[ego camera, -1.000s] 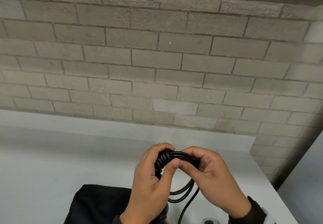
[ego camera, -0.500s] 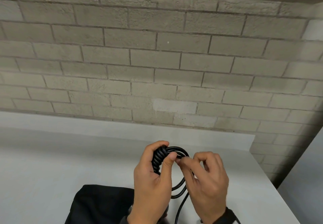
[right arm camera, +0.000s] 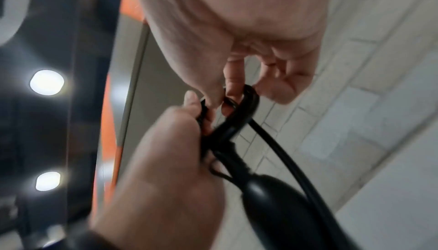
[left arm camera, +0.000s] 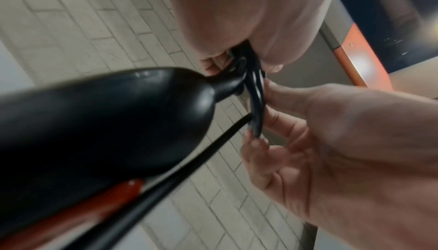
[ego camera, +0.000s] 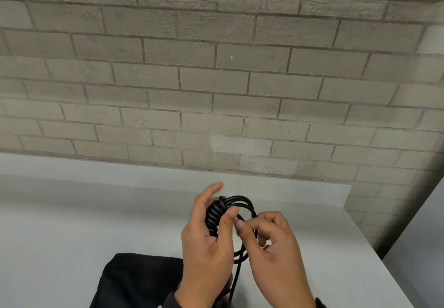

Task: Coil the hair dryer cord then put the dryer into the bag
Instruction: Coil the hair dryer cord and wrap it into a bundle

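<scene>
Since the earlier frames: both hands have dropped slightly over the table and the right hand has slid from the top of the coil to its right side; the left index finger, curled over the coil a second ago, now points up and away.
Landmark: cord coil [ego camera: 225, 214], black, smooth rubbery loops bunched tight on the left and fanning open to the right, held above the table.
Left hand [ego camera: 206, 247]: wrapped round the bunched left side of the coil, thumb pressed across the front of it, index finger straight.
Right hand [ego camera: 271, 243]: just right of the coil, thumb and fingertips pinching the open loops; remaining fingers curled.
Free cord: one strand drops from below the coil toward the near edge and is cut off there.
Hair dryer [left arm camera: 99, 126]: directly below the coil, hanging under the left palm; glossy black rounded handle tapering to a cord collar, with a red glossy patch. In the head view it is almost wholly hidden behind the left hand; its barrel is out of frame in every view.
Wrist views: blurred, so single strands in the coil cannot be counted.
Bag [ego camera: 139, 281]: below and left of the coil, matte black soft fabric lying on the table, cut off by the bottom edge; its opening cannot be made out.
Table [ego camera: 72, 223]: under the coil, flat pale grey, smooth.
Brick wall [ego camera: 216, 79]: beyond the coil, rough grey-beige bricks.
</scene>
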Action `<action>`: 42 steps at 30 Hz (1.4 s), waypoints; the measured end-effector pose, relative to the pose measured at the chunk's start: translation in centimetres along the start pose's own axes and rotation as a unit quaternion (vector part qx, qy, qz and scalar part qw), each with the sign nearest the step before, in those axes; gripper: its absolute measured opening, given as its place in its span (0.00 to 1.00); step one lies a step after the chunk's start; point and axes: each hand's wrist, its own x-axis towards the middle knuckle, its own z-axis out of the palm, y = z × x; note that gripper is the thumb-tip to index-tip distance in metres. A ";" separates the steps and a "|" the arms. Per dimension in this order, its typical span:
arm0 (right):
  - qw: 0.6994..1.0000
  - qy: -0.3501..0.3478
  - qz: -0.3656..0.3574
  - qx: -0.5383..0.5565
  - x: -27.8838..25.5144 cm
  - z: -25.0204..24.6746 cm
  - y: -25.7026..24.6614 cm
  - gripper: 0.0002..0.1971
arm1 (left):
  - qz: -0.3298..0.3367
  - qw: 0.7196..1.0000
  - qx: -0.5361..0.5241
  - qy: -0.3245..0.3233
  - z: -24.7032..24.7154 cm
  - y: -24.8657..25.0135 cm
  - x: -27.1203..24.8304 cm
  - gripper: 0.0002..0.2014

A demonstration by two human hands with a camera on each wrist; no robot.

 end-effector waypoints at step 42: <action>0.984 -0.024 0.079 0.160 -1.6 -6.8 -2.8 0.09 | 0.144 0.981 0.119 -0.053 0.1 -2.1 0.6 0.15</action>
